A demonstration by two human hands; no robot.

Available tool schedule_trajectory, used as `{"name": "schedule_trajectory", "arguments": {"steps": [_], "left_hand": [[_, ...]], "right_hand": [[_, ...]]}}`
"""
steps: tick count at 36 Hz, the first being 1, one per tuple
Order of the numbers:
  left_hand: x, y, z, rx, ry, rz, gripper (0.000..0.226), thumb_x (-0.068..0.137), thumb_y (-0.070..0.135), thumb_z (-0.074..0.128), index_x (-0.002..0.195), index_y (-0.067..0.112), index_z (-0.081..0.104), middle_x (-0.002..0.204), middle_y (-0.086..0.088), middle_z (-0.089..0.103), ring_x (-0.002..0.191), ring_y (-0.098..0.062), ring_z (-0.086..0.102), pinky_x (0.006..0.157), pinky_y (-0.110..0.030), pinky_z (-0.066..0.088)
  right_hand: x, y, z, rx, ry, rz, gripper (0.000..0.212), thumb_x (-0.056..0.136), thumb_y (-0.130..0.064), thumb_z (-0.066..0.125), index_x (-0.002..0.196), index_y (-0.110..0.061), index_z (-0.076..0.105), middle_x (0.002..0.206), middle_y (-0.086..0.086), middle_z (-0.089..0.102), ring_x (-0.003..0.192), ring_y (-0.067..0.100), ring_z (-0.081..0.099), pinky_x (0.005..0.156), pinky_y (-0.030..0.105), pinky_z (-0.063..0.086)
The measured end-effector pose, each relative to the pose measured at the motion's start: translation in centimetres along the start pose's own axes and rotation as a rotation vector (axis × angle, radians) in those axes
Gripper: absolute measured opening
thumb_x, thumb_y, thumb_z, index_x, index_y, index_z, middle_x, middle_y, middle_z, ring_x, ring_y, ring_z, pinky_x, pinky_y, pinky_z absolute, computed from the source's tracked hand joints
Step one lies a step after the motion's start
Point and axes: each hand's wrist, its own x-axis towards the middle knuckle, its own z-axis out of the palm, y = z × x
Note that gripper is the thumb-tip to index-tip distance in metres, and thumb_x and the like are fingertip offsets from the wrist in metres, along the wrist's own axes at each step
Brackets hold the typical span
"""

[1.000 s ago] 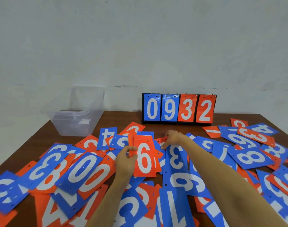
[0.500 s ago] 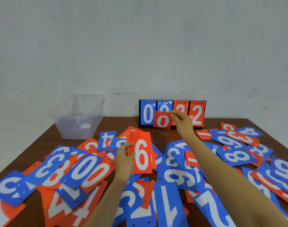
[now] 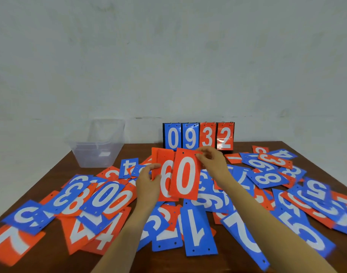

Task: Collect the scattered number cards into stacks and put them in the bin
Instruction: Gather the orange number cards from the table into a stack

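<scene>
The right hand (image 3: 212, 164) has brought the orange 0 card (image 3: 185, 174) back from the table's far edge onto the orange stack (image 3: 162, 174) pinched in the left hand (image 3: 148, 181). Both grips are closed on cards; the bin (image 3: 97, 148) at the far left corner waits.

Two hands are showing: the left hand (image 3: 148, 183) and the right hand (image 3: 213, 161), both mid-frame. One clear bin (image 3: 95, 148) is sitting left of center. One scoreboard (image 3: 198, 136) is standing at center, showing four flip digits: two blue, two orange. Between the hands, a small held stack (image 3: 164, 174) is showing at least three orange cards, with one orange 0 card (image 3: 185, 174) going in front. Loose cards (image 3: 103, 200) are lying across the lower frame, several dozen, blue and orange; overlaps are making an exact count impossible. One brown table (image 3: 56, 174) is carrying everything.
</scene>
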Motion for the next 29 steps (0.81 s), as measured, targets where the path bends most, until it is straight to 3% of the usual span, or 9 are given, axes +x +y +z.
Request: {"name": "schedule_trajectory", "arguments": {"steps": [5,9,12,14,16,19,23,26,29], "left_hand": [[-0.8,0.3,0.4,-0.127,-0.119,-0.065,0.023,0.091,0.01,0.058,0.103,0.029,0.059,0.114,0.006,0.056,0.099,-0.016,0.061,0.07,-0.023,0.055],[-1.3,0.1,1.1,-0.167,-0.139,-0.113,0.026,0.089,0.009,0.061,0.104,0.03,0.059,0.117,0.004,0.056,0.104,-0.018,0.061,0.075,-0.03,0.057],[-1.6,-0.2,1.5,-0.184,-0.166,-0.13,0.028,0.09,0.006,0.059,0.102,0.031,0.059,0.11,0.01,0.056,0.097,-0.01,0.061,0.07,-0.022,0.057],[-1.5,-0.7,1.9,-0.158,-0.159,-0.112,0.031,0.089,0.004,0.06,0.097,0.034,0.059,0.113,0.011,0.056,0.101,-0.01,0.06,0.081,-0.029,0.057],[-1.3,-1.2,2.2,-0.168,-0.14,-0.106,0.031,0.088,0.004,0.061,0.097,0.034,0.059,0.116,0.009,0.058,0.1,-0.008,0.061,0.086,-0.035,0.056],[-0.7,-2.0,2.7,-0.234,-0.128,-0.148,0.029,0.089,0.005,0.06,0.103,0.03,0.057,0.11,0.009,0.058,0.093,-0.01,0.064,0.072,-0.03,0.059],[0.5,-3.2,3.8,-0.144,-0.2,-0.184,0.026,0.091,0.006,0.057,0.108,0.026,0.054,0.118,0.004,0.053,0.101,-0.013,0.06,0.074,-0.028,0.058],[1.8,-4.3,4.2,0.016,-0.277,-0.205,0.025,0.09,0.011,0.057,0.113,0.021,0.052,0.121,0.002,0.053,0.097,-0.013,0.059,0.075,-0.022,0.051],[3.2,-5.2,4.1,0.244,-0.333,-0.168,0.033,0.091,0.011,0.055,0.124,0.013,0.05,0.125,0.0,0.05,0.103,-0.017,0.056,0.08,-0.025,0.044]], "right_hand": [[-1.7,0.4,1.4,-0.155,-0.001,-0.033,0.01,0.09,-0.021,0.06,0.1,-0.018,0.059,0.094,-0.007,0.063,0.088,0.006,0.06,0.072,0.015,0.049],[-2.0,0.2,2.0,-0.148,0.063,-0.009,0.011,0.087,-0.023,0.064,0.094,-0.019,0.056,0.085,-0.013,0.057,0.079,0.0,0.055,0.065,0.008,0.041],[-1.9,0.8,2.3,-0.115,0.089,0.044,0.011,0.086,-0.024,0.065,0.088,-0.02,0.056,0.084,-0.012,0.057,0.085,0.006,0.057,0.071,0.015,0.045],[-1.8,1.3,2.6,-0.114,0.104,0.089,0.018,0.084,-0.026,0.068,0.094,-0.02,0.054,0.094,-0.008,0.056,0.091,0.009,0.054,0.074,0.019,0.047],[-1.7,1.8,2.7,-0.1,0.079,0.167,0.04,0.081,-0.028,0.072,0.112,-0.02,0.047,0.107,-0.006,0.05,0.098,0.011,0.052,0.077,0.022,0.047],[-1.7,2.3,2.4,0.087,-0.109,0.436,0.065,0.078,-0.024,0.074,0.13,-0.018,0.035,0.116,0.0,0.051,0.103,0.021,0.058,0.082,0.035,0.052],[-1.7,3.3,2.1,0.089,-0.166,0.477,0.04,0.084,-0.013,0.067,0.12,-0.015,0.048,0.121,0.009,0.06,0.09,0.017,0.062,0.07,0.026,0.053],[-1.1,4.2,1.4,-0.069,-0.072,0.438,0.043,0.09,-0.014,0.06,0.129,-0.015,0.043,0.13,0.007,0.053,0.116,0.024,0.053,0.088,0.034,0.048],[-0.3,5.6,0.4,-0.066,0.003,0.474,0.046,0.091,-0.013,0.057,0.133,-0.013,0.039,0.136,0.009,0.049,0.124,0.028,0.048,0.098,0.041,0.043]]}}
